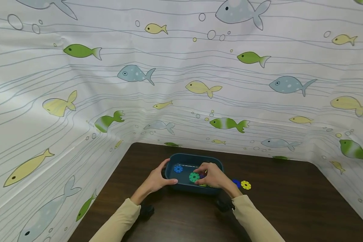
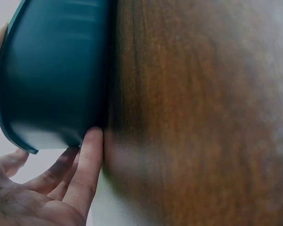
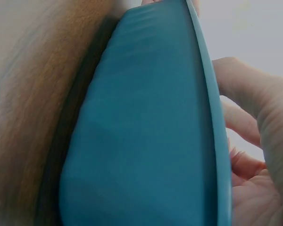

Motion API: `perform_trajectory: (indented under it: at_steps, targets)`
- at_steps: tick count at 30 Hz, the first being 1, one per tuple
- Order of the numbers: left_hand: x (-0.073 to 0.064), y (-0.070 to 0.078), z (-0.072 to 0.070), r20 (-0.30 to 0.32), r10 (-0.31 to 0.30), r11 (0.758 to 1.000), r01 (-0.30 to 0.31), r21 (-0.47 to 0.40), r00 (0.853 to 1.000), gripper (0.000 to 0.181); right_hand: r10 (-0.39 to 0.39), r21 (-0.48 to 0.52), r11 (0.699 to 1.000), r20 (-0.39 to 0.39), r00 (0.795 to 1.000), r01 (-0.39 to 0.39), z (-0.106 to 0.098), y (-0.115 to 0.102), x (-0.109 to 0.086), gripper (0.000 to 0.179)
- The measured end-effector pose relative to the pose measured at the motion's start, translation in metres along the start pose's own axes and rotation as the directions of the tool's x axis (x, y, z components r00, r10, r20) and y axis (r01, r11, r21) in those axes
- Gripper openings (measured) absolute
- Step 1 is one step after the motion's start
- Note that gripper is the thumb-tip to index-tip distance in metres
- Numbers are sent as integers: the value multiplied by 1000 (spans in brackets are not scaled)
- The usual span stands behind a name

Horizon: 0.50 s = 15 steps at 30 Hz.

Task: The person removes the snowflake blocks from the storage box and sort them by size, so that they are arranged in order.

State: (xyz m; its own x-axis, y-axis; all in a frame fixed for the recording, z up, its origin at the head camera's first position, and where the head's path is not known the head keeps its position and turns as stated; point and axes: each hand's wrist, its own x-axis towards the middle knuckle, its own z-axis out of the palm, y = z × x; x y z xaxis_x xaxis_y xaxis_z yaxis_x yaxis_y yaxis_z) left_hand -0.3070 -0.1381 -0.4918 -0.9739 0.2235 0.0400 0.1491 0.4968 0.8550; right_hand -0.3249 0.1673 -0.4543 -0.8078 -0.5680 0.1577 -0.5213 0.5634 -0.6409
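A dark teal plastic bin (image 1: 184, 183) stands on the table; its outer wall fills much of the left wrist view (image 2: 52, 70) and the right wrist view. At its left end, my left hand (image 1: 157, 176) holds it, thumb over the front rim and fingers along the end wall. My right hand (image 1: 213, 174) reaches over the front rim into the bin. Its thumb and index finger pinch a green notched plastic disc (image 1: 194, 177); the bin wall hides the fingertips in the right wrist view. Farther left inside lies a blue notched disc (image 1: 178, 169). Purple and yellow pieces sit partly hidden under the right hand.
Right of the bin, a yellow notched disc (image 1: 246, 185) and a dark blue disc (image 1: 236, 183) lie on the dark wooden table (image 1: 290, 201). A fish-printed white curtain (image 1: 181, 67) rises behind the table and along its sides.
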Motion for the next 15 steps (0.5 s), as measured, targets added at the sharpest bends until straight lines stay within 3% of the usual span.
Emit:
perform_trajectory:
  at_steps: [15]
  targets:
    - [-1,-2,1,-5,1,1000,-1,13,1000,112,91,26,996,-132,987,-88,-27,15,-42,40]
